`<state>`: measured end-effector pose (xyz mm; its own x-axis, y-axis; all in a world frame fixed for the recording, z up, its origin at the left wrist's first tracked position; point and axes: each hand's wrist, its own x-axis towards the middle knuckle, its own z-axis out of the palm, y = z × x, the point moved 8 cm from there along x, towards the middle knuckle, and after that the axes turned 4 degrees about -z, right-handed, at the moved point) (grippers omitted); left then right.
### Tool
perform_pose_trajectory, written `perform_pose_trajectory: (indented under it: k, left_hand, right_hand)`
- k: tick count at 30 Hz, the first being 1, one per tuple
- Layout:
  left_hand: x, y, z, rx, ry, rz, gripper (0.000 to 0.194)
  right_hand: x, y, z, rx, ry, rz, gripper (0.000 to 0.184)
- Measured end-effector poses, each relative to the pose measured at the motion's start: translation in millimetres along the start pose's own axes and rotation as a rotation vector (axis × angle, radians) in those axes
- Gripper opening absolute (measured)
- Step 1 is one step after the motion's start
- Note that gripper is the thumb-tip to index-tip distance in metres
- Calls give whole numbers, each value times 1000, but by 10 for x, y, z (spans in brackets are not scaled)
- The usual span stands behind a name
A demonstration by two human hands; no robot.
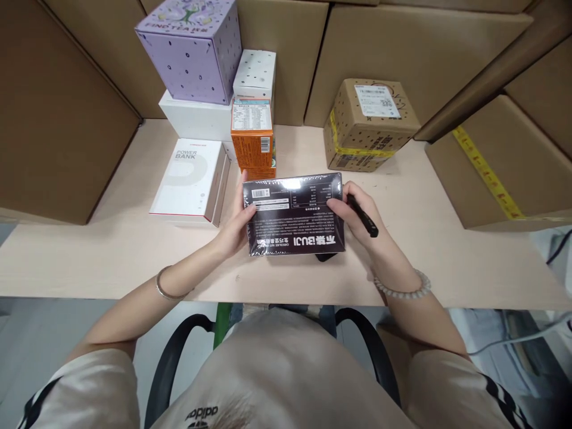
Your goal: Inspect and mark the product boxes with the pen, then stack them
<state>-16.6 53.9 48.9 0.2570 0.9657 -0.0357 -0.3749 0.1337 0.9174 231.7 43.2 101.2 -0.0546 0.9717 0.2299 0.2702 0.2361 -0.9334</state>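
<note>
A dark chocolate box (295,223) in shiny clear wrap is held over the table, its printed side facing up and the large lettering upside down to me. My left hand (236,227) grips its left end, thumb on top. At the right end, my right hand (357,214) pinches the box with its thumb on the printed face. A black pen-like tool (363,215) is also tucked in my right hand; its exact kind is unclear. Part of a small black object (326,257) shows below the box's lower edge, mostly hidden.
Left of centre stand a white power bank box (187,176), an orange box (252,146), a small white dotted box (255,71) and a purple box (187,65) on a white box (196,122). A taped brown carton (369,128) sits back right. Larger cartons (504,167) border the table (415,238).
</note>
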Motion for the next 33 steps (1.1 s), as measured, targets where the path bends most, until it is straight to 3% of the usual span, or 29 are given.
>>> perform_pose_trajectory:
  k: [2, 5, 7, 8, 11, 14, 16, 21, 30, 33]
  left_hand:
    - [4, -60, -2, -28, 0, -58, 93]
    - [7, -131, -50, -27, -3, -65, 83]
    - [1, -159, -86, 3, -7, -36, 73]
    - [-6, -172, -95, 23, -10, -27, 70]
    - [-30, -216, -74, 71, -29, -36, 70]
    - [-42, -257, -27, 83, -41, -51, 71]
    - [-39, -261, -8, 90, -44, -19, 71]
    - [-26, -256, -6, 111, -47, 57, 71]
    - [-43, -173, 35, 188, -35, 104, 69]
    - [-52, -188, 38, 202, -34, 85, 70]
  right_hand:
    - [27, -29, -148, -178, 89, -27, 57]
    - [-5, -173, -541, -400, 475, -101, 41]
    - [-76, -253, -658, -287, 646, -178, 33]
    - [-96, -267, -637, -170, 648, -213, 31]
    - [-140, -260, -301, 124, 417, -228, 38]
    - [-247, -192, 239, 143, 50, -99, 36]
    - [-327, -179, 488, 76, -104, -68, 30]
    - [-350, -367, 642, -78, -203, -233, 16]
    - [-350, -432, 691, -144, -301, -283, 18]
    - [-339, -411, 669, -150, -273, -293, 23]
